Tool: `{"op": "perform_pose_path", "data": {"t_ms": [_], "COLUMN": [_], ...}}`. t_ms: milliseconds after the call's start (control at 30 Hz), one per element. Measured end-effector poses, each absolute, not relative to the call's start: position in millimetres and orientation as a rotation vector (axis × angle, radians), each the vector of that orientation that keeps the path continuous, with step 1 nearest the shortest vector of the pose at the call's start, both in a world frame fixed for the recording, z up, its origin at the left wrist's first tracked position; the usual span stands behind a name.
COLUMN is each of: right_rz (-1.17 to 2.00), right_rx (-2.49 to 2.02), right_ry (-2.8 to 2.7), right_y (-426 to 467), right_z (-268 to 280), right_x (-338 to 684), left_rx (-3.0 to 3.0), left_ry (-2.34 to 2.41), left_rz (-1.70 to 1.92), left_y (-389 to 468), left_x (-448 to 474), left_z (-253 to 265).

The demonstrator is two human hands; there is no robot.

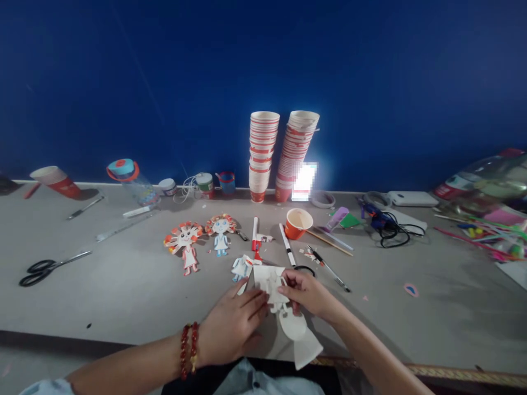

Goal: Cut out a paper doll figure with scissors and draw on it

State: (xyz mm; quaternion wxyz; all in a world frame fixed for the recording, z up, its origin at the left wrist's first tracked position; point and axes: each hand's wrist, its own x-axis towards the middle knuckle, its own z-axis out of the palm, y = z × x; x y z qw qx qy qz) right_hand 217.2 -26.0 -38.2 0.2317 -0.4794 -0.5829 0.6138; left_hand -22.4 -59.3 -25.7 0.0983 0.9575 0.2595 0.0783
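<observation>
A white paper doll cutout (275, 292) lies over a white paper sheet (263, 272) near the table's front edge. My right hand (307, 291) pinches the doll's right side between thumb and fingers. Flat against the sheet and the doll's left side, my left hand (241, 321) has its fingers stretched out and its thumb apart. Below them, a curved white paper offcut (302, 340) hangs toward the edge. Just beyond my hands is a small blue-edged paper dress (242, 267). Two coloured paper dolls, one red (189, 247) and one blue (221, 236), lie to the left.
Two tall stacks of paper cups (263, 153) (296, 148) stand by the blue wall. A cut orange cup (298, 224), markers (287, 244) and a pen (329, 269) lie beyond my right hand. Black scissors (49, 267) rest far left; craft scraps (494, 230) crowd the right.
</observation>
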Motion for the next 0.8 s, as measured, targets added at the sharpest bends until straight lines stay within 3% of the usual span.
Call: {"op": "perform_pose_path", "data": {"t_ms": [467,800], "right_rz": [1.225,0.945], "right_rx": [-1.639,-1.727], "right_ry": [-1.999,-2.209], "right_y": [-23.8,-25.3], "right_z": [-18.8,-12.6], "right_x": [200.0,193.6], "left_rx": [2.609,2.724], "left_ry": [0.955,0.870], "left_rz": [0.440,0.296], "left_y": [-70.3,-58.5], "left_x": [-25.4,-18.5], "left_z": [-29.1,-35.8]}}
